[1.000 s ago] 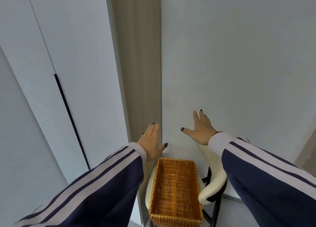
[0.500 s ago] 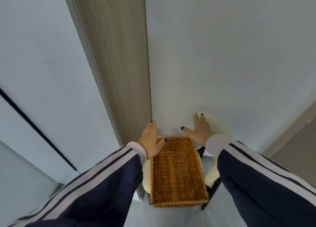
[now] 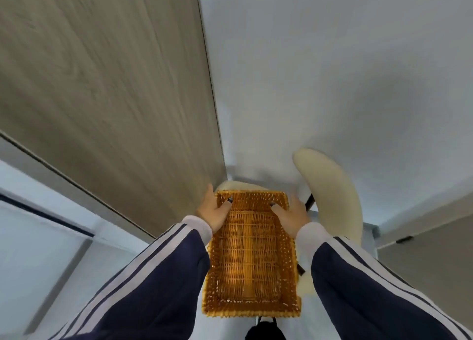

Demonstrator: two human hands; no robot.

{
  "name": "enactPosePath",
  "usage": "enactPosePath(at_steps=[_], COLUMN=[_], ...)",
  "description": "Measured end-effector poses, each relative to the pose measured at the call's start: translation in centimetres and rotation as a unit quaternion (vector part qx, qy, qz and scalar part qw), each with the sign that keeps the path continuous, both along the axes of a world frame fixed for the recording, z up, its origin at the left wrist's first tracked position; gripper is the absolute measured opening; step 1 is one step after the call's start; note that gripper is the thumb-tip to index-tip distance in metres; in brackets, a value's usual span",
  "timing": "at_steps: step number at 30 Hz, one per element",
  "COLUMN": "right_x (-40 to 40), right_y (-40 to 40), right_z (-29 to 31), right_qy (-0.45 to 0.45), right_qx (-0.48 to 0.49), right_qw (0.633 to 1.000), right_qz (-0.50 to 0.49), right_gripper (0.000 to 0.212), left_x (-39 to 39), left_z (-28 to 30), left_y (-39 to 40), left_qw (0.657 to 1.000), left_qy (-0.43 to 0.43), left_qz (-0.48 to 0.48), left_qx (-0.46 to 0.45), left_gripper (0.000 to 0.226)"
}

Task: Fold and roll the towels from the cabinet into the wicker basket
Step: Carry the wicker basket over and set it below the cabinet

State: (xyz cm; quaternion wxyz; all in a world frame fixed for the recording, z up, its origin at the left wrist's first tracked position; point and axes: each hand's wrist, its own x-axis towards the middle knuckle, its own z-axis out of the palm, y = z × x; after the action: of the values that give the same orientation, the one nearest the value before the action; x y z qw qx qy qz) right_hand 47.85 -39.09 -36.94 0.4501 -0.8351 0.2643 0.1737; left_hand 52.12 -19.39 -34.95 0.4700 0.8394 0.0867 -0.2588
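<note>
Head view: wicker basket sits on a cream chair, no towels in it. Left hand and right hand grip its side rims near the far end, thumbs hooked inside, fingers curled outside.

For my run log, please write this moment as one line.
stage: taking basket | left hand: grips left rim | right hand: grips right rim | wicker basket: empty, on cream chair | towels: not in view

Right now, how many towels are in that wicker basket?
0. The wicker basket on the cream chair holds no towels; the left hand and right hand grasp its sides.
</note>
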Motion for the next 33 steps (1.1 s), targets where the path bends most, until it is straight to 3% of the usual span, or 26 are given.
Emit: enactPosePath(at_steps=[5,8,11,14,17,21,25,28,33], right_x=[2.9,2.9,3.2,3.2,3.1,2.9,2.5,2.1,2.1], right_y=[-3.7,-3.2,-3.3,-4.1,-4.6,-4.6,-4.1,-3.4,-3.2], right_z=[-8.4,-7.7,-8.6,-10.7,-13.3,-16.2,-19.2,-21.1,-22.7], right_qy=[0.032,0.056,0.096,0.147,0.182,0.238,0.263,0.266,0.269], right_qx=[0.035,0.054,0.049,0.010,-0.002,-0.004,-0.002,0.000,-0.029], right_qw=[0.999,0.997,0.993,0.987,0.980,0.966,0.958,0.956,0.955], right_qz=[0.008,-0.016,-0.046,-0.057,-0.082,-0.102,-0.115,-0.121,-0.122], right_gripper=[0.044,0.052,0.034,0.050,0.065,0.069,0.062,0.055,0.050], left_x=[1.5,1.7,2.2,3.1,3.8,4.3,3.4,2.6,2.0], left_z=[-3.9,-5.8,-8.6,-11.3,-14.1,-19.8,-23.6,-24.1,-22.5], left_y=[-1.0,-0.6,0.2,0.5,0.7,2.2,3.5,3.8,2.8], left_qw=[0.998,0.993,0.986,0.980,0.978,0.972,0.966,0.955,0.951], left_qy=[0.046,0.076,0.112,0.139,0.150,0.152,0.181,0.221,0.224], left_qz=[0.028,0.013,-0.008,-0.019,-0.022,-0.025,-0.023,-0.051,-0.073], left_qx=[0.037,0.091,0.126,0.138,0.144,0.175,0.184,0.189,0.200], left_gripper=[0.072,0.065,0.060,0.071,0.066,0.068,0.047,0.068,0.048])
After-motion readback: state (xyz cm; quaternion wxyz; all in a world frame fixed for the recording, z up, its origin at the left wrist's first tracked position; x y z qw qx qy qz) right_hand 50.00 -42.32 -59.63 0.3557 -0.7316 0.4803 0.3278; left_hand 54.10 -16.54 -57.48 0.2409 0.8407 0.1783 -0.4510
